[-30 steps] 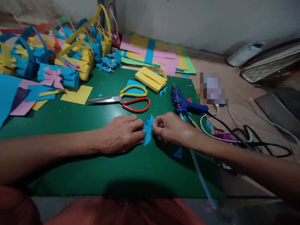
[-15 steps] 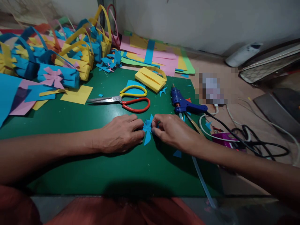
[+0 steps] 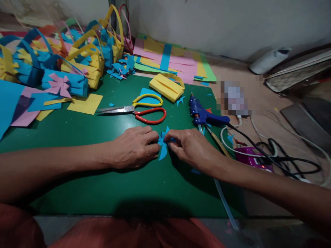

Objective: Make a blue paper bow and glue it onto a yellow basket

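A blue paper flower with pointed petals lies on the green board between my hands. My left hand is closed, its fingertips gripping the flower's left side. From the right, my right hand pinches the flower near its middle and hides part of the petals. Just beyond my hands lie scissors with one yellow and one red handle. A blue glue gun rests to the right, a clear glue stick showing below my right forearm. Behind the scissors is a small yellow paper bag.
Finished paper baskets crowd the back left, beside loose coloured sheets. More paper strips lie along the wall. At the right are tangled cables, a purple box and a white bottle.
My right hand has shifted slightly down and inward over the flower's middle, covering more of it. My left hand has stayed put.
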Demonstrator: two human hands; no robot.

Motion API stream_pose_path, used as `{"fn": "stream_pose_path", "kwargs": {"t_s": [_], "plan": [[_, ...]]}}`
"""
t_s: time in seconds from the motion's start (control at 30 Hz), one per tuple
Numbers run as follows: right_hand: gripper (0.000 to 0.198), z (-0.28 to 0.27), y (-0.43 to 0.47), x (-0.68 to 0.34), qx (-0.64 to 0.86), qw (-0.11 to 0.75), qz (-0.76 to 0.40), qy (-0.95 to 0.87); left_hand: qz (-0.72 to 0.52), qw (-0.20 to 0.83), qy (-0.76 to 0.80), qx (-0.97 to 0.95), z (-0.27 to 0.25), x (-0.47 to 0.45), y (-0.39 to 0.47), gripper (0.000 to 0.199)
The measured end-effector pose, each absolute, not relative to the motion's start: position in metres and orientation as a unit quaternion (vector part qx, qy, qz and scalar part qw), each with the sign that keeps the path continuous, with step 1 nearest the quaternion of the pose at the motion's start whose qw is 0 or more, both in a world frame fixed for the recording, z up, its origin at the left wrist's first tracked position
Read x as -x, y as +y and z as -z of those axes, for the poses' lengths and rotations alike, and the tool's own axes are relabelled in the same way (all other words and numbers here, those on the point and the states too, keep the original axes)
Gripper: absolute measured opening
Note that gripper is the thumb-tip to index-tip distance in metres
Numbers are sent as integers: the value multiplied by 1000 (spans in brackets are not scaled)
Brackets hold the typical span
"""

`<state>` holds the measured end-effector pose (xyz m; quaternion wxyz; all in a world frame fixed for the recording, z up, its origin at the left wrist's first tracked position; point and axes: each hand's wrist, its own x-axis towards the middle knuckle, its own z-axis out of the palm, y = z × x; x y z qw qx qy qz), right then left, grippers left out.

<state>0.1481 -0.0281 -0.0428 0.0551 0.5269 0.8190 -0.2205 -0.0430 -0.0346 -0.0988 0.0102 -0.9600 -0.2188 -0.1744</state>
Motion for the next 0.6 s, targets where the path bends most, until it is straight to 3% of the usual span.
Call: {"fn": "stream_pose_path", "kwargs": {"t_s": [0.33, 0.6], "plan": [[29, 42, -38, -150, -494, 146, 82, 853, 180, 12, -219, 959, 99, 42, -34, 29], [42, 36, -44, -163, -417, 218, 38, 882, 180, 14, -221, 958, 99, 42, -35, 29]]}}
